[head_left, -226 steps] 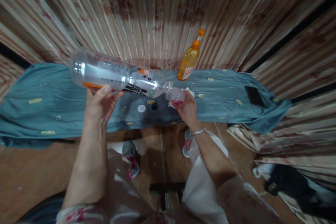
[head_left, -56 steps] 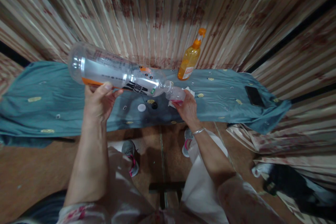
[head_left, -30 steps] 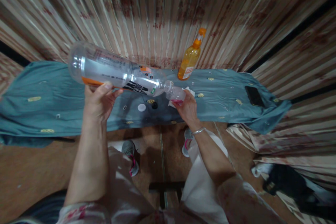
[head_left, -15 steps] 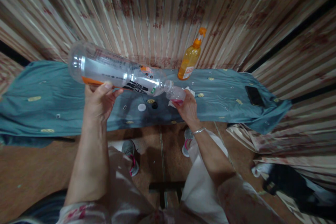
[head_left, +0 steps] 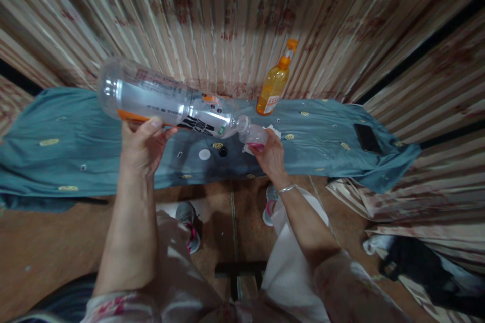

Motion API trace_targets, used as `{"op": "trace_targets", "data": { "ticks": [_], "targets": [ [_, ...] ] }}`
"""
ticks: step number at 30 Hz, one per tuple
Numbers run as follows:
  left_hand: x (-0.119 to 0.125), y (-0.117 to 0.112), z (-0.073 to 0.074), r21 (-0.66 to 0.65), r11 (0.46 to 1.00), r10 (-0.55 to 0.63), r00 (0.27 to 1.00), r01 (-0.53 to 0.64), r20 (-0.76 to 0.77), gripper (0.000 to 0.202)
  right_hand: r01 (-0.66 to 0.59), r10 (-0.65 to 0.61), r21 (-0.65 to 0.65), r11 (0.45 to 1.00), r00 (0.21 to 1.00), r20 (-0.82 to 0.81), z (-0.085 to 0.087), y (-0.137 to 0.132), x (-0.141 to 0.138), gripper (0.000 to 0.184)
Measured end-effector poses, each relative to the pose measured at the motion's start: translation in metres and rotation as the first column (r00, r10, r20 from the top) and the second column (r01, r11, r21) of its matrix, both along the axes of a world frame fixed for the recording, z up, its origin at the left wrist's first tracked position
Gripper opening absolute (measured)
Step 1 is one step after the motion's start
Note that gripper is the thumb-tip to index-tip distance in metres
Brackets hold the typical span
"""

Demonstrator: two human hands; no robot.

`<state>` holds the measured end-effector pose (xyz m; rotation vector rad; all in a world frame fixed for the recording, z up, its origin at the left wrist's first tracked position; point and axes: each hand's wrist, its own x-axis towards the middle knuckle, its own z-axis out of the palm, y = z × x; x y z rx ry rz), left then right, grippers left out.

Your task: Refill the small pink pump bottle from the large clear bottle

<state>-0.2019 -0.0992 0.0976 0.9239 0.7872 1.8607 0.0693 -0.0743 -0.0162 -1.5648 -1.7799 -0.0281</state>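
Tilted almost level, a large clear plastic bottle point(head_left: 170, 98) with a silver and orange label rests in the grip of my left hand point(head_left: 146, 144), held from below. Its neck points right and meets the mouth of a small clear bottle point(head_left: 254, 134) with a pink patch. My right hand point(head_left: 272, 155) is closed around that small bottle, hiding its far end. Whether liquid passes between them I cannot tell. Below the necks, a white cap point(head_left: 204, 154) and a black cap point(head_left: 223, 152) lie on the cloth. Crumpled white tissue point(head_left: 275, 131) shows behind my right hand.
An orange pump bottle point(head_left: 273, 86) stands at the back of the table, which a teal cloth point(head_left: 106, 161) covers. Toward the right end lies a black phone point(head_left: 367, 138). Pleated curtains point(head_left: 212, 20) hang right behind the table. Dark fabric point(head_left: 420, 267) sits on the floor at right.
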Motion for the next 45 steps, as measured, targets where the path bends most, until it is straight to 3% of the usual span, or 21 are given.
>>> {"op": "trace_targets", "data": {
  "ticks": [7, 45],
  "targets": [
    [0.0012, -0.0003, 0.0018, -0.004, 1.0, 0.008, 1.0, -0.008, 0.006, 0.058, -0.005, 0.005, -0.035, 0.999, 1.0, 0.01, 0.0037, -0.0011, -0.0003, 0.065],
    [0.002, 0.0003, 0.0059, -0.033, 0.999, 0.028, 0.999, -0.027, 0.025, 0.058, 0.017, -0.017, -0.014, 1.0, 0.999, 0.049, 0.0019, -0.001, -0.0016, 0.067]
  ]
}}
